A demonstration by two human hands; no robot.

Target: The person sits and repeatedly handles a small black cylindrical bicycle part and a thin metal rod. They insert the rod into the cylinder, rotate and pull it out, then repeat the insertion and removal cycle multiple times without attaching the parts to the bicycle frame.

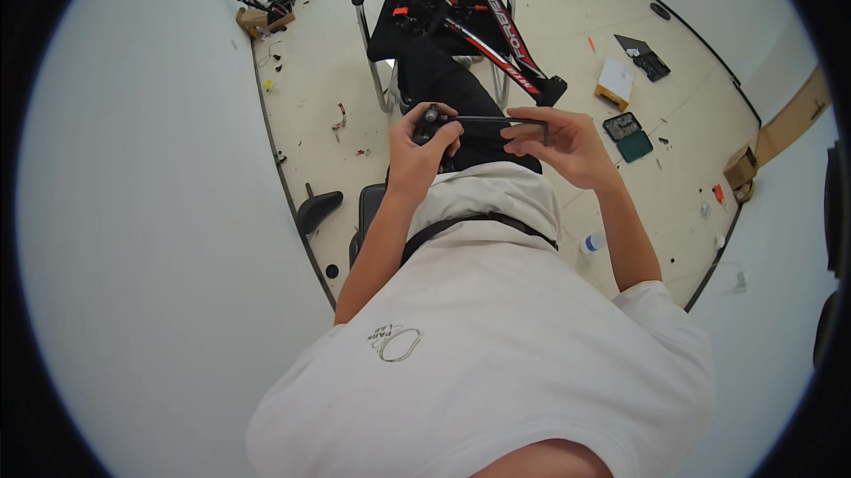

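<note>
While the person sits in a white t-shirt with a black strap across the chest, both hands meet just above the middle of the frame on a slim black bar with a chunky clamp piece at its left end. Left hand has its grip clenched around that clamp end, fingers curled over the top, thumb up by the round knob. Right hand has its grip pinching the right end of the bar between fingertips and thumb, so the bar runs level between the two hands, over the person's dark trousers.

Straight above the hands, top centre of the frame, a red and black bike frame leans on a metal-legged chair. Off to the right on the pale floor sits a green parts box with its lid open, a small cardboard box above it, and a black tray further up. A black bike saddle lies on the floor left of the person's elbow, and a small plastic bottle sits by the right forearm.
</note>
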